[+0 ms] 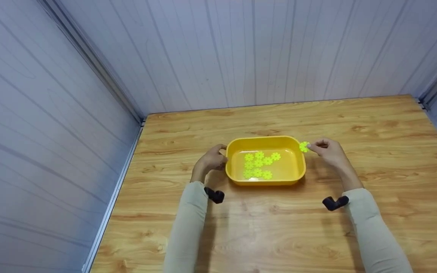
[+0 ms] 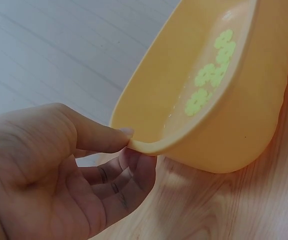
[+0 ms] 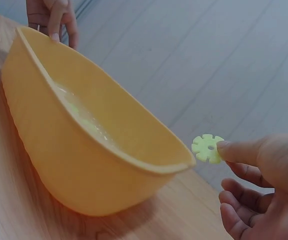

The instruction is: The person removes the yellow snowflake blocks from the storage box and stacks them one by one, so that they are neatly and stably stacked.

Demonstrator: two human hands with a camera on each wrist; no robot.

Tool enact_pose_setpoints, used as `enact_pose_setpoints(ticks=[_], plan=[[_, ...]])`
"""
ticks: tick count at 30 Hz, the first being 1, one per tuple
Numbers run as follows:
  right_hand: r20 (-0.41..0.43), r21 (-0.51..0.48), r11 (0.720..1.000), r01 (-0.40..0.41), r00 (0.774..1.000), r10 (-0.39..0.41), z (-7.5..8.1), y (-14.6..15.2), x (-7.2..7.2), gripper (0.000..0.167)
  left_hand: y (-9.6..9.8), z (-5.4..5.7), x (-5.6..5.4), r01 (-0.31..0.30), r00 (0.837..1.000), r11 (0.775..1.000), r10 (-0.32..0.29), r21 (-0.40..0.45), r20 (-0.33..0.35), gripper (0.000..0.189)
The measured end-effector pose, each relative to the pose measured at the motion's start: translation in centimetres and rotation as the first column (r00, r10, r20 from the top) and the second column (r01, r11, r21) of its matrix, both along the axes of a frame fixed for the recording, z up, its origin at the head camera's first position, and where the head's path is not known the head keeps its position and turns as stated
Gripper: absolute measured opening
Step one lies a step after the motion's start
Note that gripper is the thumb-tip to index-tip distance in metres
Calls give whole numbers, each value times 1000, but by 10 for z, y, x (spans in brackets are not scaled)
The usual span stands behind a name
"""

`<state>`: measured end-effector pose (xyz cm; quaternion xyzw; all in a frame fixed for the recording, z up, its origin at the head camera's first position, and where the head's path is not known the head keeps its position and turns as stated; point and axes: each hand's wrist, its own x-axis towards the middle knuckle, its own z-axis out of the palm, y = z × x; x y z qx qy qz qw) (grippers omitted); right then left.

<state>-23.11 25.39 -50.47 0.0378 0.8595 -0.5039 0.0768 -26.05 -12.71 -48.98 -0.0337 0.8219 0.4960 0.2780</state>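
Observation:
A yellow plastic basin (image 1: 266,182) stands on the table, with several lime-green notched discs (image 1: 258,163) lying flat on its floor, mostly toward the left half. My left hand (image 1: 214,158) pinches the basin's left rim, thumb on top and fingers curled beneath the lip, as the left wrist view shows. Between thumb and forefinger my right hand (image 1: 328,151) pinches one more notched disc (image 3: 207,148), which has a small hole in its middle. That disc is just outside the basin's right rim, near the back corner. The other right fingers are loosely curled below it.
The wood-grain table (image 1: 279,231) extends around the basin on all sides. Pale grey panel walls (image 1: 233,53) rise behind the table and at both sides. Small black wrist mounts (image 1: 334,203) stick out from both sleeves.

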Motion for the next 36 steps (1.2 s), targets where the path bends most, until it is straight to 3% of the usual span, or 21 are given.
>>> enact_pose_setpoints(ticks=[5, 14, 21, 27, 31, 36], plan=[[2, 28, 999, 26, 1000, -26, -6, 15, 2, 53, 0, -1, 0, -4, 1000, 1000, 4, 2, 1, 53], [84, 5, 998, 58, 995, -58, -17, 31, 7, 55, -1, -2, 1, -4, 1000, 999, 3, 36, 19, 52], [106, 125, 991, 54, 992, -67, -25, 38, 11, 48, -1, -2, 0, -1, 1000, 1000, 1, 25, 14, 51], [136, 169, 984, 61, 987, -84, -27, 42, 13, 39, -1, -3, 0, -1, 1000, 1000, 1, 4, 9, 50], [111, 219, 974, 57, 990, -83, -28, 43, 14, 33, -2, -3, -1, -3, 1000, 1000, 3, 0, 13, 51], [-25, 325, 942, 82, 997, -78, -31, 45, 16, 22, -1, -3, 0, 2, 1000, 1000, -2, 11, 9, 52]])
